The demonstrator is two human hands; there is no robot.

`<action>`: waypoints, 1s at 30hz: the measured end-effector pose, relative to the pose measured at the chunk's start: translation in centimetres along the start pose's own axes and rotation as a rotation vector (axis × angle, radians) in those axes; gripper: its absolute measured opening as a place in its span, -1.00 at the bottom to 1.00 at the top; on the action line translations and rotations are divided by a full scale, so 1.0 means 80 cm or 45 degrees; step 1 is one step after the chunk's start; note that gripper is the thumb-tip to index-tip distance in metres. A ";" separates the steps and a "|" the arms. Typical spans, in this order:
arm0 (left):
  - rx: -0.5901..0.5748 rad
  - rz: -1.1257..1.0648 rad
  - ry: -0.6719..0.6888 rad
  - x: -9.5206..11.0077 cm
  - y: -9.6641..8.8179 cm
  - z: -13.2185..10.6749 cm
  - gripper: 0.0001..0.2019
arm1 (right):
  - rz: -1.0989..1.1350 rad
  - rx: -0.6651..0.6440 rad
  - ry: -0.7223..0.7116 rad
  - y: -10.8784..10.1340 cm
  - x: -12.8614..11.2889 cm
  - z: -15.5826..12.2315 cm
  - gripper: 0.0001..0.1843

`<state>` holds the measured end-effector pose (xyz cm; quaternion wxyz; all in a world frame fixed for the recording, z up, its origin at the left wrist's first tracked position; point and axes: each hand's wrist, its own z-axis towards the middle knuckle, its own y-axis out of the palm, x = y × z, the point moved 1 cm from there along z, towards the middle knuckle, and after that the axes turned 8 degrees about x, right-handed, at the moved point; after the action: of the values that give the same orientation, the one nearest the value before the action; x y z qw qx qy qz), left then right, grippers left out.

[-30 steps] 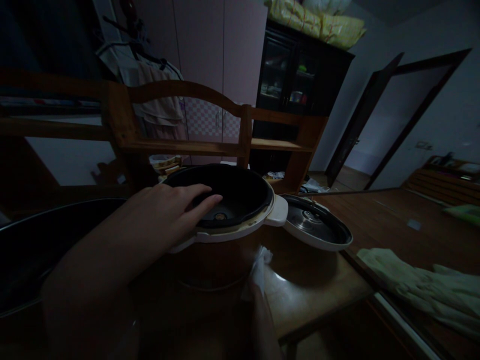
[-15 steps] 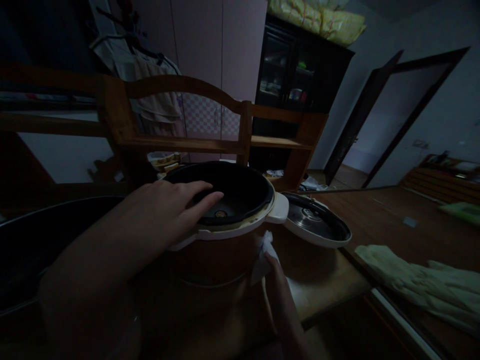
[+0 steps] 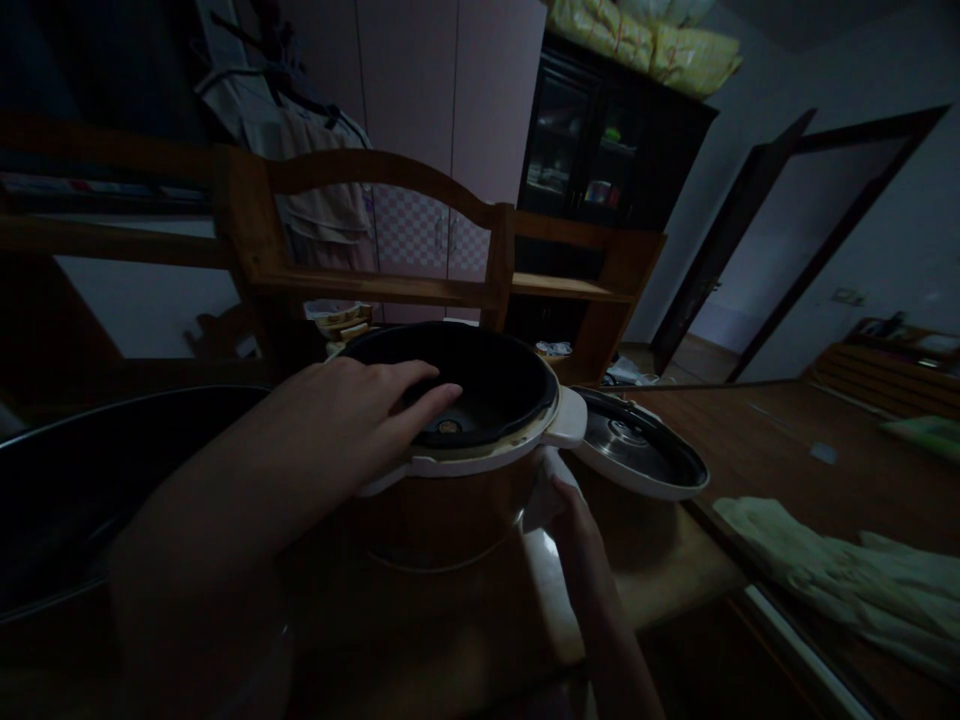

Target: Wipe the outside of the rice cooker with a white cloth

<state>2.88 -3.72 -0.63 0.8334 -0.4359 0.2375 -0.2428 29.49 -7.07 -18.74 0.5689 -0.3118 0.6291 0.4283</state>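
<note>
In front of me stands an electric cooker pot [image 3: 457, 505] with a reddish-brown body, white rim and black hollow inside, its lid off. My left hand [image 3: 375, 410] lies over its left rim, fingers stretched out above the opening and thumb apart. Below the white right handle, my right hand [image 3: 574, 515] is closed on a white cloth or tissue [image 3: 541, 500], held against the cooker's side. Part of the cloth is hidden by the fingers. The round lid [image 3: 634, 445] lies on the table behind the right handle, inner metal side up.
A large black pan or pot [image 3: 90, 480] stands at the left. Pale green cloth or gloves [image 3: 810, 570] lie on a brown surface [image 3: 757, 430] at the right. A wooden shelf frame [image 3: 375, 285] rises behind the cooker. The light wooden table [image 3: 675, 570] ends at the lower right.
My right hand and the cloth have moved up along the cooker's side, closer under the handle. My left hand stays on the rim. The whole view has shifted slightly.
</note>
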 end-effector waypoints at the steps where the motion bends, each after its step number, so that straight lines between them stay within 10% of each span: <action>1: -0.003 -0.004 -0.003 0.000 0.000 -0.001 -0.47 | -0.004 0.015 0.034 0.000 -0.002 -0.003 -0.51; 30: -0.059 0.132 0.024 0.003 -0.003 0.000 -0.39 | -0.114 -0.145 0.060 0.012 0.004 -0.038 -0.45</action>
<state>3.02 -3.96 -0.46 0.8323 -0.4400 0.2731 -0.1978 27.19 -9.34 -18.90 0.5539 -0.3815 0.6022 0.4301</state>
